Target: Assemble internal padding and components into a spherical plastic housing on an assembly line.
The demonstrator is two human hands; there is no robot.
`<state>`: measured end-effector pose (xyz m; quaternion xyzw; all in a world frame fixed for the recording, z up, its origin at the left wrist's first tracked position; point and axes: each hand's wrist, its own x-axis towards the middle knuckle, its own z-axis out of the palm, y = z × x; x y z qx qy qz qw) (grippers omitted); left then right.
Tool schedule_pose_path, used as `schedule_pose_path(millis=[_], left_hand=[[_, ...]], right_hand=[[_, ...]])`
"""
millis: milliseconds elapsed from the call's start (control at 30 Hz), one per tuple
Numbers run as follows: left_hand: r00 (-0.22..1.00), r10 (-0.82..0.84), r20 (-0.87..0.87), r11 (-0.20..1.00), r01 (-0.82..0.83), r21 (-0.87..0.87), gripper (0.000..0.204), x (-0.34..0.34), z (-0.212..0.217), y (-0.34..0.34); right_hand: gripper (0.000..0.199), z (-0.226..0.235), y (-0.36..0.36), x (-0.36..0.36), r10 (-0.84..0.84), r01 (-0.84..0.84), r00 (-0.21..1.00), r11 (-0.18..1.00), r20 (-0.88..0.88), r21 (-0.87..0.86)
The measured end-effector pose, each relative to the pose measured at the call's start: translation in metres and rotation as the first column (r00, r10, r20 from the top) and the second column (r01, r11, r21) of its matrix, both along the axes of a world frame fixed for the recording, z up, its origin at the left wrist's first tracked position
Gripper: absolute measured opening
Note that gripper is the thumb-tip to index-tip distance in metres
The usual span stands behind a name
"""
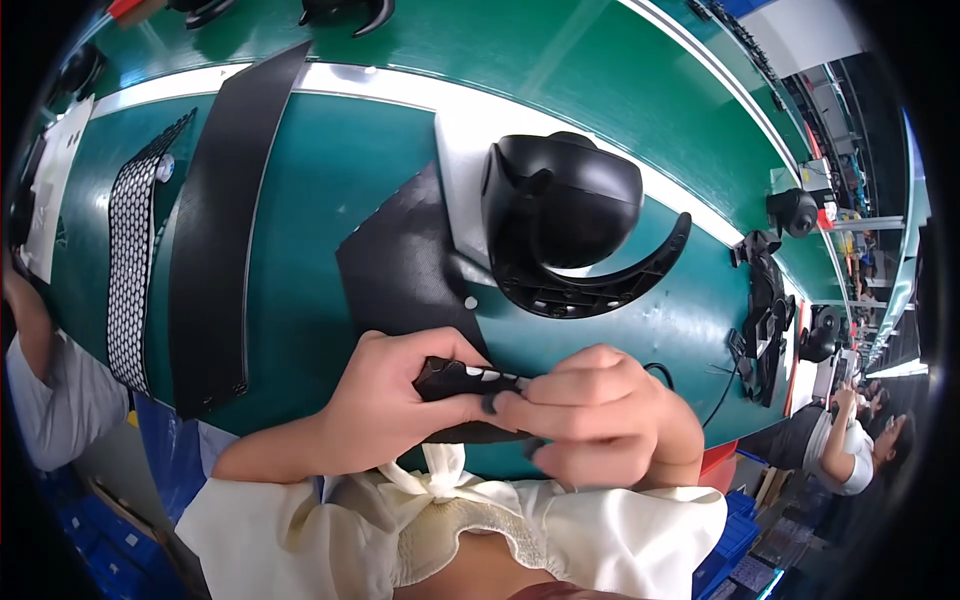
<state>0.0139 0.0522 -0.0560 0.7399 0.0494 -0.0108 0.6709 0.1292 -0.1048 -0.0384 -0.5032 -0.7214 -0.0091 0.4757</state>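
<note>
My left hand (pixel 385 400) is closed around a small black plastic part (pixel 447 381) with pale spots along its upper edge. At the right end of that part, my right hand (pixel 595 415) is closed, thumb and fingers pinched together. Whatever sits between the right fingertips is hidden. Both hands work low over the near table edge, above a black textured sheet (pixel 405 260). Beyond them, a rounded black plastic housing (pixel 590 205) with a curved arm rests partly on a white board (pixel 462 215). A small pale disc (pixel 471 303) lies by the sheet.
To the left lie a long black panel (pixel 225 230) and a honeycomb-patterned strip (pixel 128 270) on the green table (pixel 310 200). Black parts and a cable (pixel 765 310) sit at the right. A co-worker's arm (pixel 30 320) reaches in at far left; another person (pixel 850 445) is at far right.
</note>
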Motion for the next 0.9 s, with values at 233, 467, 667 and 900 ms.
schedule_pose_path(millis=[233, 467, 667, 900], left_hand=[[0.996, 0.038, 0.079, 0.957, -0.014, -0.288, 0.017, 0.014, -0.026, -0.006], [0.999, -0.012, 0.035, 0.818, 0.030, -0.575, 0.017, 0.016, -0.029, -0.008], [0.998, -0.023, 0.052, 0.787, 0.050, -0.615, 0.015, 0.018, -0.035, -0.013], [0.997, 0.007, -0.070, 0.803, -0.048, -0.594, 0.022, 0.021, -0.032, -0.015]], right_hand=[[0.036, 0.008, -0.036, 0.032, -0.687, 0.675, 0.557, 0.702, -0.467, -0.228], [0.034, 0.005, -0.039, 0.041, -0.727, 0.710, 0.612, 0.678, -0.311, -0.190], [0.031, 0.003, -0.037, 0.045, -0.750, 0.733, 0.595, 0.654, -0.290, -0.188], [0.032, 0.016, -0.035, 0.042, -0.774, 0.716, 0.603, 0.632, -0.193, -0.296]])
